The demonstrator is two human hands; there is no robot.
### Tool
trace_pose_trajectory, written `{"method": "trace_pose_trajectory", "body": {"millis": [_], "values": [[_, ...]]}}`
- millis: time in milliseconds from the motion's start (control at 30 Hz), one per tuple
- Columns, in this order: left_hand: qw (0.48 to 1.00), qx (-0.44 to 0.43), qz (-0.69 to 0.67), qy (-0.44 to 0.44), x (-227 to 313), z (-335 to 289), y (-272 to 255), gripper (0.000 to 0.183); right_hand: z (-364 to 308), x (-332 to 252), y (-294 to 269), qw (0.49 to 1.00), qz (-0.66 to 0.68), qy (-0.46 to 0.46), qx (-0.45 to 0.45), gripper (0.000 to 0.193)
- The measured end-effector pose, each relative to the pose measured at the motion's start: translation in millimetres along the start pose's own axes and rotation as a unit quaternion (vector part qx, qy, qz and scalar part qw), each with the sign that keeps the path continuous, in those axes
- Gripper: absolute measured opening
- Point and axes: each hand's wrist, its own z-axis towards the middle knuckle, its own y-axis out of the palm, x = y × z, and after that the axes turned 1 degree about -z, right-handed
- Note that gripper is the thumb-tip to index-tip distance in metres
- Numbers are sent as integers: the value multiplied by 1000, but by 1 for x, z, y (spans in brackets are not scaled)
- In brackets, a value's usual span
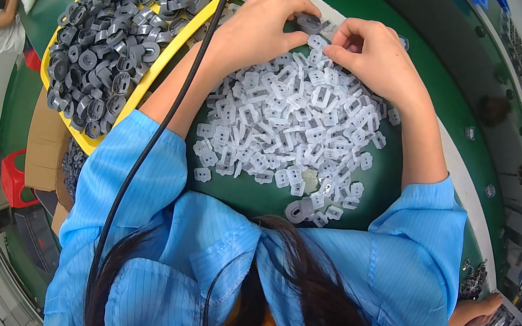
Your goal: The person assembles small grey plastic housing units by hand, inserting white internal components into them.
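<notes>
My left hand [260, 30] curls its thumb and index finger around a dark grey plastic part [308, 24] at the far side of the pile. Facing it, my right hand [377, 57] is closed in a pinch, its fingertips at a small translucent plastic piece [317, 42] close beside the grey part. Below both hands spreads a heap of similar translucent pieces [296, 120], each with small holes. A lone grey ring-shaped part [298, 210] lies at the heap's near edge.
To the left, a yellow tray [149, 86] holds many dark grey plastic parts. A black cable [174, 103] hangs across the view over my left arm. A cardboard box [47, 141] and a red stool [15, 177] stand at lower left. Other people are around the edges.
</notes>
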Motion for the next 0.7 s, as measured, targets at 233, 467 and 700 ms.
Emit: {"method": "trace_pose_trajectory", "body": {"millis": [233,467,700], "values": [[983,106,-101,-108,26,3,-4,30,5,6,-1,961,260,-79,53,17],[984,147,-60,-84,26,0,3,34,6,-2,6,937,334,-16,101,16],[982,178,40,-51,31,-1,8,35,5,-6,19,953,245,-45,171,16]]}}
